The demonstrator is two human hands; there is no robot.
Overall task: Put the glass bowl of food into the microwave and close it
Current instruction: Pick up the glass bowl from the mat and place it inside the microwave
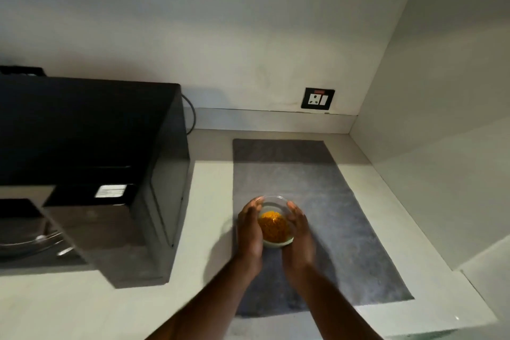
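One glass bowl (274, 222) sat between the two hands, held in a two-handed grip: the left hand (248, 232) cupped its left wall and the right hand (299, 234) cupped its right wall, the fingers of each curled forward around the far rim. Both hands pressed against the glass, so the grip was closed on the bowl and no wider than the bowl itself. Inside the grip lay a single mound of orange-yellow food (273, 225), low in the bowl and showing between the two palms. Whether the bowl rested on the surface below or was lifted just off it could not be told.

Under the grip lay one grey mat (331, 201), spread on the pale worktop (209, 201) and reaching beyond the hands both toward the wall and toward the person. Left of the grip stood one black microwave (110, 132) with its door (91, 234) swung open toward the person; inside, at the far left, one glass turntable (24, 243) showed in part. A white label (110, 191) on the microwave front was too blurred to read. Beyond the grip, on the wall, sat one black socket plate (319, 98) with a single white switch. One dark cable (192, 116) curved behind the microwave.
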